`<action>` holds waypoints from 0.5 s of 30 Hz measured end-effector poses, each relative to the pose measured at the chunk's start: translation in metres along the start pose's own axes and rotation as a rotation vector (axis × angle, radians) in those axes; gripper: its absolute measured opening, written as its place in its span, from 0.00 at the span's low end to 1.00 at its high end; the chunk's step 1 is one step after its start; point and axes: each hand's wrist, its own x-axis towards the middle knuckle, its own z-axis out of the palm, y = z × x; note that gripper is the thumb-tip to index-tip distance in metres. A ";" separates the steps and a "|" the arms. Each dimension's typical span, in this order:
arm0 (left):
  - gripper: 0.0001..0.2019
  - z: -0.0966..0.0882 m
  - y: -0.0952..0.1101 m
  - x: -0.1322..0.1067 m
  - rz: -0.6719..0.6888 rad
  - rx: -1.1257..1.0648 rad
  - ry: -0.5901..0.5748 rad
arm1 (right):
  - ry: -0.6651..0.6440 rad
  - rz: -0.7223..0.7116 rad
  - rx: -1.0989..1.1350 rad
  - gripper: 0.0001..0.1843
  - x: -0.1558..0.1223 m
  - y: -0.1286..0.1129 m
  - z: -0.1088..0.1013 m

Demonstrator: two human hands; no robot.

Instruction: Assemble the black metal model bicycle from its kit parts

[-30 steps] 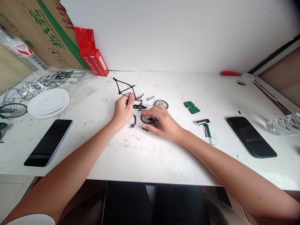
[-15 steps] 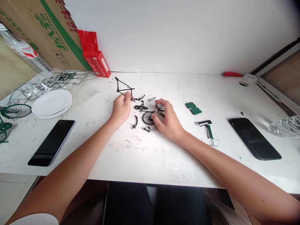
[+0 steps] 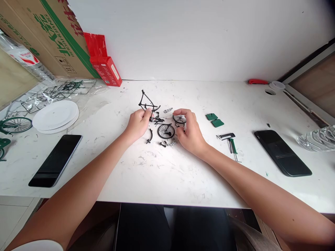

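A thin black toy bicycle frame [image 3: 146,104] is pinched between the thumb and fingers of my left hand [image 3: 138,122], raised above the table. My right hand [image 3: 190,133] is open beside two small black spoked wheels, its thumb and index finger apart with nothing seen between them. The front wheel [image 3: 166,131] lies flat left of the thumb; the farther wheel [image 3: 179,119] is partly covered by my right fingers. Around them lie a curved black mudguard [image 3: 150,136], a short black piece [image 3: 162,144] and a small silvery part [image 3: 168,110].
Two green plates [image 3: 214,120], a small green pump-like part [image 3: 233,146] and a black phone [image 3: 282,152] lie to the right. Leftward are another phone [image 3: 55,161], white discs [image 3: 56,115], a green toy bicycle wheel [image 3: 17,125] and plastic sprues. A red box [image 3: 106,71] stands behind.
My left hand has moved right and slightly down with the bicycle frame, now over the small black parts. My right thumb has drawn back from the front wheel.
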 end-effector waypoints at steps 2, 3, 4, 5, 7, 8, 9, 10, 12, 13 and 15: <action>0.28 0.002 -0.002 0.000 0.048 -0.004 -0.024 | 0.016 0.006 -0.001 0.31 0.000 -0.001 0.001; 0.28 0.002 -0.003 0.000 0.065 -0.005 -0.033 | 0.021 0.009 -0.001 0.30 0.001 -0.001 0.001; 0.29 0.001 -0.003 0.000 0.076 -0.007 -0.035 | 0.028 0.010 -0.001 0.28 0.001 0.000 0.001; 0.29 0.000 -0.002 0.001 0.083 -0.008 -0.027 | 0.035 0.008 -0.004 0.26 0.002 0.000 0.002; 0.29 -0.006 0.000 0.003 0.092 -0.012 0.028 | 0.051 -0.004 -0.012 0.23 0.003 0.001 0.002; 0.30 -0.010 0.001 0.005 0.103 -0.007 0.067 | 0.059 -0.013 -0.017 0.22 0.003 0.002 0.002; 0.30 -0.015 0.003 0.007 0.108 0.000 0.127 | 0.063 -0.022 -0.021 0.21 0.003 0.002 0.002; 0.31 -0.020 0.004 0.009 0.103 0.013 0.170 | 0.063 -0.030 -0.023 0.20 0.004 0.002 0.002; 0.33 -0.030 0.006 0.015 0.074 0.015 0.249 | 0.054 -0.042 -0.026 0.19 0.004 0.002 0.002; 0.33 -0.034 0.006 0.017 0.063 0.012 0.267 | 0.051 -0.045 -0.025 0.18 0.003 0.002 0.002; 0.34 -0.039 0.003 0.022 0.053 0.009 0.291 | 0.057 -0.042 -0.003 0.20 0.003 0.003 0.002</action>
